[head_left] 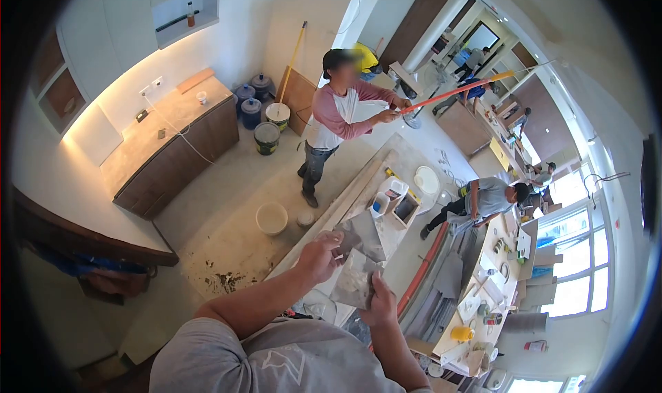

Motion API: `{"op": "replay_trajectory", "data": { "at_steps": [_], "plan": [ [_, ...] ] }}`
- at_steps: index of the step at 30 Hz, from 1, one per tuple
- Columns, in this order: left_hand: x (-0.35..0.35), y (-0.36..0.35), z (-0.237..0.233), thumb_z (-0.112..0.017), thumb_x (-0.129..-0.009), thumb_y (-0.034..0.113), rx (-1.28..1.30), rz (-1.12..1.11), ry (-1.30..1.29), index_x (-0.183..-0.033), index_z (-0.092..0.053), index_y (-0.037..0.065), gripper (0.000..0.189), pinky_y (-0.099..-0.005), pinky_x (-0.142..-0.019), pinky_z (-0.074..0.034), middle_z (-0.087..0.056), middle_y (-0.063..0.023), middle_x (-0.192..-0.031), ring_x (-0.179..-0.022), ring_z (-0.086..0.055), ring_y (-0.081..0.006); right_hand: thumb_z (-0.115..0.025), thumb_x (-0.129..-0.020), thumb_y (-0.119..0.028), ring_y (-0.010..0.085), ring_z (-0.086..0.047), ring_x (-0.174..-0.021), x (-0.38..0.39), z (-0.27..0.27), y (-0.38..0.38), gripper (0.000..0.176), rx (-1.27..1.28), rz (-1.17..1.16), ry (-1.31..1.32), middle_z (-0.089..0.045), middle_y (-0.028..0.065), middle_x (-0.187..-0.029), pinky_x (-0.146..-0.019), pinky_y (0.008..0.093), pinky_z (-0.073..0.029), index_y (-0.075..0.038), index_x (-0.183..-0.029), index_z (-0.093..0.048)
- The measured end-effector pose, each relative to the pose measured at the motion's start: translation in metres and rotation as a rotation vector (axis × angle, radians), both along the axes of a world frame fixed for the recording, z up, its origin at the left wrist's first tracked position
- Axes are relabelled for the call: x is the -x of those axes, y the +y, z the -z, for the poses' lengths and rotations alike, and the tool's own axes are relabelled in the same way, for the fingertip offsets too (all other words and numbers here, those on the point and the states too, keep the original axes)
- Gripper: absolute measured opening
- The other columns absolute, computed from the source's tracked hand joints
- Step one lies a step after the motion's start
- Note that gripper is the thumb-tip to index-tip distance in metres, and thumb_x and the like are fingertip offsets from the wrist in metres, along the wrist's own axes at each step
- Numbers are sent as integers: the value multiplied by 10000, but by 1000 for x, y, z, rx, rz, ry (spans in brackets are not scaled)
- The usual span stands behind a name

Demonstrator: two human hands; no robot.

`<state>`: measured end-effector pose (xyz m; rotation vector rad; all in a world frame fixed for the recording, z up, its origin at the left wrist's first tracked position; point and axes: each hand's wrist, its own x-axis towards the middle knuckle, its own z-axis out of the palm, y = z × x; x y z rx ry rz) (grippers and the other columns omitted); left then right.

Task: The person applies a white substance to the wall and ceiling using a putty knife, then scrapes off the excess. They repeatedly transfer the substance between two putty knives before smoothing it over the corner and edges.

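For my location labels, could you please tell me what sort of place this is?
Probably an interior under renovation: buckets stand on the stained floor, another person holds a long pole, and the right hand holds a smeared flat blade.

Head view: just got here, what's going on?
The camera wearer holds a flat plate in each hand: the left hand grips the upper plate, the right hand the lower plate, which has pale stuff on it. Ahead, a person in a cap holds up a long red pole with both hands. Another person in grey stands farther right, head bent. A pale bucket sits on the floor.
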<state>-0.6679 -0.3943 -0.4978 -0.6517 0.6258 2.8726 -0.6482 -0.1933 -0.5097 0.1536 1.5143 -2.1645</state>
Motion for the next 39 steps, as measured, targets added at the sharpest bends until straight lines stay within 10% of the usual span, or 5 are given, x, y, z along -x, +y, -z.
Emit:
{"op": "replay_trajectory", "data": {
  "at_steps": [8, 18, 30, 39],
  "plan": [
    [11, -11, -11, -559, -970, 301, 118, 121, -58, -1202, -521, 142, 284, -350, -726, -483, -586, -57, -1010, -815, -587, -168, -473, -992, -358, 255, -620, -1077, -11, -72, -23, 459, 170, 179, -180, -612, 108, -1211, -942, 428, -484, -24, -1306, -489],
    [17, -33, -25, -462, -1000, 422, -392, 381, 343, -1376, -460, 183, 446, -210, -482, -457, -624, -146, -1126, -615, -618, -173, -391, -1027, -306, 251, -590, -1137, -31, -61, 17, 462, 247, 253, -172, -587, 134, -1258, -996, 405, -440, 13, -1359, -428],
    [-29, 30, -60, -421, -992, 499, -78, 841, 399, -1431, -379, 152, 561, -217, -458, -465, -565, -291, -1250, -631, -635, -163, -375, -1031, -296, 245, -585, -1147, -115, -97, 50, 469, 348, 406, -110, -558, 138, -1298, -988, 398, -457, 19, -1378, -401],
    [-71, 97, -75, -440, -983, 500, -63, 880, 511, -1383, -353, 135, 549, -288, -472, -544, -485, -132, -1092, -789, -663, -304, -420, -1030, -262, 182, -620, -1005, -213, -105, 91, 347, 213, 721, -36, -622, 101, -1121, -874, 338, -495, 8, -1221, -523]
  ]
}}
